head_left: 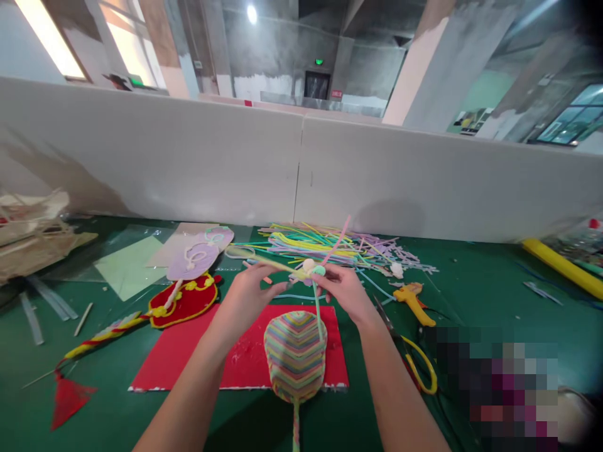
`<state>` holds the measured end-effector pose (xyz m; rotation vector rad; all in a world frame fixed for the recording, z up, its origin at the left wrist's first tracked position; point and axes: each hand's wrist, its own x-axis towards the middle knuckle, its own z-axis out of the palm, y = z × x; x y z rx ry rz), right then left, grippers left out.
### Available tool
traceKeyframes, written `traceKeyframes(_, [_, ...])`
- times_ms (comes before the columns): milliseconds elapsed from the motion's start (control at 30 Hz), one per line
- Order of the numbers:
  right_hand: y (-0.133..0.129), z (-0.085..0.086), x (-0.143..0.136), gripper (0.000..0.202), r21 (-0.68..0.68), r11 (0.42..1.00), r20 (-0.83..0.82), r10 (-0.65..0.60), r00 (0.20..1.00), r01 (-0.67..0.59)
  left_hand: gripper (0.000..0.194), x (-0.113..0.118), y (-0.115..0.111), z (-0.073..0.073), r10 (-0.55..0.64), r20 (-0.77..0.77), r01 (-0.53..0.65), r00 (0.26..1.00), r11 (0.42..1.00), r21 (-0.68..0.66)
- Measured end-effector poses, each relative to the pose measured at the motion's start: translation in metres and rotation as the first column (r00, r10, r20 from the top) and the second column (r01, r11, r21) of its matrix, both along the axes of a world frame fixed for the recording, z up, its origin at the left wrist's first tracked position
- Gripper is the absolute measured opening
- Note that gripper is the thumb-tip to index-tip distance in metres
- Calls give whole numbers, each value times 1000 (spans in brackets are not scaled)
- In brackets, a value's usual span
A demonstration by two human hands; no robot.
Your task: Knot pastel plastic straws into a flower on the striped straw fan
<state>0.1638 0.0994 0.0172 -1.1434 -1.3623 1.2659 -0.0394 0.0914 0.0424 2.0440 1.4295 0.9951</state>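
My right hand [346,290] pinches a small bundle of pipe cleaners carrying round coils: a mint-green coil [319,270] and a cream one [308,265]. From the bundle a pink pipe cleaner [337,241] sticks up and a pale green one [317,311] hangs down. My left hand [252,294] has its fingers closed at a yellow pipe cleaner [264,259] that runs from the bundle out to the left. Below both hands, a striped fan [296,355] covered in pastel chevron rows lies on a red board [242,361], its handle toward me.
Many loose pipe cleaners [320,245] lie along the white partition [198,157]. A red, yellow and lilac fan [183,301] with a tassel is at left. On the right are a yellow glue gun [414,304], scissors [421,364] and a yellow roll [563,267].
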Motion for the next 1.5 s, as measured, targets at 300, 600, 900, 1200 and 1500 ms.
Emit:
traceKeyframes(300, [0, -2, -6, 25, -18, 997, 27, 78, 997, -77, 18, 16, 8, -11, -94, 40, 93, 995, 995, 29])
traceKeyframes(600, [0, 2, 1, 25, -45, 994, 92, 102, 990, -98, 28, 5, 1, -2, -330, -31, 328, 944, 943, -58])
traceKeyframes(900, [-2, 3, -1, 27, -6, 996, 55, 94, 994, -94, 11, 23, 8, -11, -106, 43, 101, 993, 990, 94])
traceKeyframes(1200, [-1, 0, -2, 27, 22, 998, 48, 53, 997, -55, 11, 33, 5, -16, 26, 76, -37, 997, 990, 140])
traceKeyframes(1500, [-2, 2, -2, 26, 14, 998, 62, 57, 996, -58, 16, 29, 7, -14, 16, 136, -17, 991, 1000, 2])
